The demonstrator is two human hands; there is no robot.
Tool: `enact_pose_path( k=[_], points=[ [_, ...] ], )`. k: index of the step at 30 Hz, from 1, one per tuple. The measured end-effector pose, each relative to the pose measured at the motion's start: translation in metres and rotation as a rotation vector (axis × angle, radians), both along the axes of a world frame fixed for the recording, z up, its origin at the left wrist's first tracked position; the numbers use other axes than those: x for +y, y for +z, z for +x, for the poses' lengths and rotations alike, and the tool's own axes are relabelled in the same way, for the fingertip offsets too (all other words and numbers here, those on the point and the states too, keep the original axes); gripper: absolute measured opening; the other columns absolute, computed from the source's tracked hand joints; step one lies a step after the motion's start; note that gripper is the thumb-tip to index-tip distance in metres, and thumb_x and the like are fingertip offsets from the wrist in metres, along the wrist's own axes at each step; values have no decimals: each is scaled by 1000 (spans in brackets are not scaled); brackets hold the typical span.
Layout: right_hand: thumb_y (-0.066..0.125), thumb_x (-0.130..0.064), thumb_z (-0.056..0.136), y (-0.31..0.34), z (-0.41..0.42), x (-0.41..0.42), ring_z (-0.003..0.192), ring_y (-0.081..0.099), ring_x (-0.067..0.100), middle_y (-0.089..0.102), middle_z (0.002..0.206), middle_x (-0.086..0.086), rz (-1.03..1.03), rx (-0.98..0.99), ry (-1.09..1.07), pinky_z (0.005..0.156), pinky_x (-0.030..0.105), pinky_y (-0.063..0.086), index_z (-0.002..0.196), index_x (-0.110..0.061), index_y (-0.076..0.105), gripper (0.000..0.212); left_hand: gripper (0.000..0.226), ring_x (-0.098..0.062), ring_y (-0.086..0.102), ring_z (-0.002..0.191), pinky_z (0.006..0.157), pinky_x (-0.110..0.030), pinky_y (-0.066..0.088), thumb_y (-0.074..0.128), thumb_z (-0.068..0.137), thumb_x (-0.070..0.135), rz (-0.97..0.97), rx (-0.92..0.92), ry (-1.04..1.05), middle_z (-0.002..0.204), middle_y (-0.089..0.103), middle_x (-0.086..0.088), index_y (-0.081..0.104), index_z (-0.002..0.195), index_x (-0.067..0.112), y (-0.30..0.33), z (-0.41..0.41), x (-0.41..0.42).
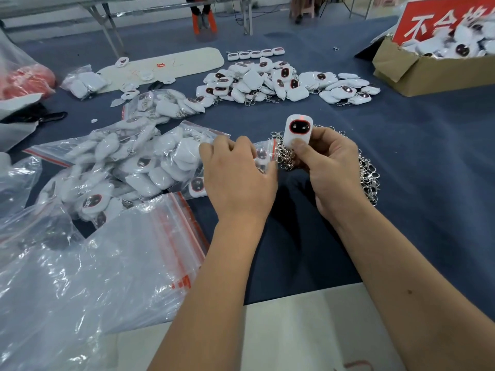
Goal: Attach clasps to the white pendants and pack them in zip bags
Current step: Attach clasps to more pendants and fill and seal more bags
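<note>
One white pendant (pixel 297 131) pinched upright in right hand (pixel 330 170); left hand (pixel 238 174) fingers curled, grasping zip bag (pixel 263 156) beside it; five pendants (pixel 255 54) rowed beyond.

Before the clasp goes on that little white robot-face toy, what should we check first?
1. White robot-face pendant held firmly by right hand: ok, thumb pinches it upright.
2. Pile of silver metal clasps close by: ok, beside that hand.
3. Left hand holding a clasp: cannot tell, fingers curl out of sight.
4. Pendant's attachment loop visible: cannot tell, hidden in the grip.
5. Empty clear red-striped zip bags ready: ok, stacked on the left.
</note>
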State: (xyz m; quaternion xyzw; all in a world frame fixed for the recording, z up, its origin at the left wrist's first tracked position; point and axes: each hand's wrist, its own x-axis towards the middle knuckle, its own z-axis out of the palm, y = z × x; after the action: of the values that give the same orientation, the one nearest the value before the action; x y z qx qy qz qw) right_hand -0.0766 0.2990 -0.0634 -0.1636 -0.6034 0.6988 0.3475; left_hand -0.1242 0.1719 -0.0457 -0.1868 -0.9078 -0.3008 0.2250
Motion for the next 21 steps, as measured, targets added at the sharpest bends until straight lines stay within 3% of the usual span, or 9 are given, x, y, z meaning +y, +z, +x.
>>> enact_pose_path(
  k=[2, 5, 9, 13, 15, 19, 21],
  points=[
    [71, -4, 94, 0, 0, -1, 71, 67, 14, 76, 82, 3, -16, 16, -9, 70, 27, 57, 96, -8, 72, 5, 12, -18, 33, 98, 75, -20, 17, 68, 85, 33, -4, -11, 9, 93, 48, 5, 64, 82, 22, -1, -2, 0],
    [70, -9, 98, 1, -1, -3, 75, 71, 17, 77, 85, 7, -70, 36, 23, 75, 28, 58, 100, -4, 72, 6, 12, -19, 34, 95, 76, -19, 17, 60, 87, 23, 30, -60, 11, 87, 49, 5, 62, 75, 22, -2, -5, -1],
    [67, -3, 99, 4, -1, -11, 76, 74, 18, 78, 88, 12, -77, 39, 159, 76, 28, 60, 108, 1, 70, 11, 16, -22, 47, 99, 79, -23, 29, 64, 88, 20, 281, -169, -40, 90, 59, 4, 62, 72, 23, 2, -5, 0],
    [71, -3, 95, 4, 0, -18, 61, 70, 18, 76, 76, 10, 70, -69, 157, 59, 30, 57, 108, -4, 62, 15, 13, -24, 52, 101, 90, -35, 42, 67, 89, 18, 499, -124, -78, 96, 63, 2, 62, 78, 21, 4, -2, 1],
    [75, -9, 94, 4, 1, -18, 56, 68, 16, 76, 72, 10, 157, -143, 148, 56, 31, 55, 103, -4, 64, 15, 11, -22, 50, 100, 88, -29, 39, 66, 88, 19, 538, -64, -109, 95, 61, 3, 60, 80, 23, 6, 0, 2],
    [75, -13, 94, 4, -2, -23, 49, 55, 1, 67, 58, -5, 433, -191, 108, 51, 19, 43, 75, -6, 73, 20, 14, -20, 48, 99, 84, -14, 31, 69, 88, 15, 520, -5, -138, 95, 59, 3, 60, 79, 21, 7, 2, 3],
    [74, -13, 94, 6, -3, -25, 52, 52, 4, 67, 59, -5, 593, -216, 64, 54, 25, 44, 72, -10, 75, 22, 13, -20, 48, 97, 85, -8, 30, 70, 89, 14, 513, 22, -132, 94, 60, 1, 63, 79, 18, 8, 2, 3]
  ],
)
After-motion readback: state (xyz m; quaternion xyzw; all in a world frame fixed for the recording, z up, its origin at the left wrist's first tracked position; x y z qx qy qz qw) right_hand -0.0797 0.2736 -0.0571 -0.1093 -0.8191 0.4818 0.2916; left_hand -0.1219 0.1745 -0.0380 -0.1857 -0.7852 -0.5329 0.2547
